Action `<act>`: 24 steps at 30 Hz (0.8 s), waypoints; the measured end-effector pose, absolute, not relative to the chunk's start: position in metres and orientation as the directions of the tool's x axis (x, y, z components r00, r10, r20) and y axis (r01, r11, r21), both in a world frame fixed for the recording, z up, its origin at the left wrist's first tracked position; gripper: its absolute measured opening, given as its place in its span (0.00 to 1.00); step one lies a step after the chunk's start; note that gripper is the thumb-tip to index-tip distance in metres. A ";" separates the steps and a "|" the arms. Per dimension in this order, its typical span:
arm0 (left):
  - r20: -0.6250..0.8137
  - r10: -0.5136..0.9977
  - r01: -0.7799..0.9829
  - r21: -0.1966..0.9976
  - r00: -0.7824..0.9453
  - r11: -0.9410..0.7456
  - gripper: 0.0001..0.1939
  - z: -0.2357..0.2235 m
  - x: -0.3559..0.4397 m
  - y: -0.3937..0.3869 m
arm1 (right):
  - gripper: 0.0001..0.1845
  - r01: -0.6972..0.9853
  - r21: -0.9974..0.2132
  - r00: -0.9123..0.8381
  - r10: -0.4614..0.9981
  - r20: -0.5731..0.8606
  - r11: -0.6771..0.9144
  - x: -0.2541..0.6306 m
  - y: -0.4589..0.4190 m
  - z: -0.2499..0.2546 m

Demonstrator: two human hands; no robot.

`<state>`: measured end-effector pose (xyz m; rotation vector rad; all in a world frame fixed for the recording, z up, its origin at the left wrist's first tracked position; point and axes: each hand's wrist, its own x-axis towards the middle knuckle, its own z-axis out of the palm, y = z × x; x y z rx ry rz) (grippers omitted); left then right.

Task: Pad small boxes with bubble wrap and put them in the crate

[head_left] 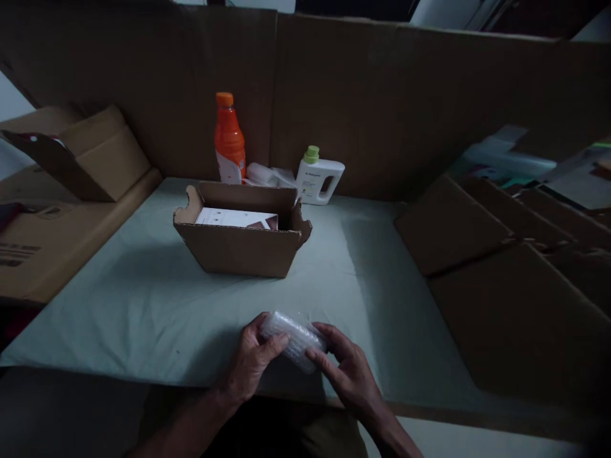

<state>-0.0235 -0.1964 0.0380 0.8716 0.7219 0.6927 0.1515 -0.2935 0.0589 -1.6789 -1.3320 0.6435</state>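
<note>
I make the left hand (249, 361) and right hand (352, 372) grip both ends of the bubble-wrap bundle (298, 338), likely so it won't slip.

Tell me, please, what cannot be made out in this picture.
Head view: what, if anything, the bubble-wrap bundle holds; wrap layers, the left hand and the right hand cover it.
Head view: the lower part of the white box, hidden by the cardboard box.
Head view: fine print on the white bottle, too small.
Head view: details of the bluish container, blurred, its base behind the right-hand carton.
</note>
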 end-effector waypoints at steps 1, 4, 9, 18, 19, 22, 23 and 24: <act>-0.241 0.790 -0.245 0.864 0.564 0.439 0.17 0.041 -0.027 -0.190 | 0.15 0.523 -0.852 0.307 0.940 0.150 -0.034 0.153 -0.287 0.070; -0.147 0.840 -0.310 0.885 0.522 0.348 0.21 0.051 -0.038 -0.168 | 0.16 0.604 -0.796 0.319 0.906 0.278 0.031 0.166 -0.260 0.119; -0.149 0.946 -0.272 0.934 0.289 0.231 0.24 0.052 -0.055 -0.131 | 0.17 0.869 -0.495 0.274 0.817 0.507 0.016 0.188 -0.182 0.214; -0.194 0.943 -0.194 0.948 0.272 0.251 0.25 0.029 -0.070 -0.115 | 0.04 0.958 0.282 0.058 0.998 -0.025 -0.048 0.161 -0.067 0.248; -0.194 0.941 -0.196 0.948 0.276 0.253 0.24 0.029 -0.071 -0.114 | 0.04 0.964 0.267 0.023 0.998 -0.063 -0.005 0.159 -0.059 0.242; -0.206 0.938 -0.191 0.945 0.280 0.264 0.21 0.029 -0.075 -0.113 | 0.03 0.976 0.202 -0.046 0.987 -0.156 0.078 0.160 -0.043 0.224; -0.215 0.936 -0.188 0.943 0.280 0.273 0.21 0.029 -0.077 -0.113 | 0.03 0.982 0.164 -0.069 0.986 -0.154 0.094 0.161 -0.041 0.221; -0.223 0.935 -0.185 0.942 0.277 0.280 0.21 0.029 -0.078 -0.113 | 0.03 0.987 0.118 -0.090 0.987 -0.132 0.106 0.162 -0.041 0.219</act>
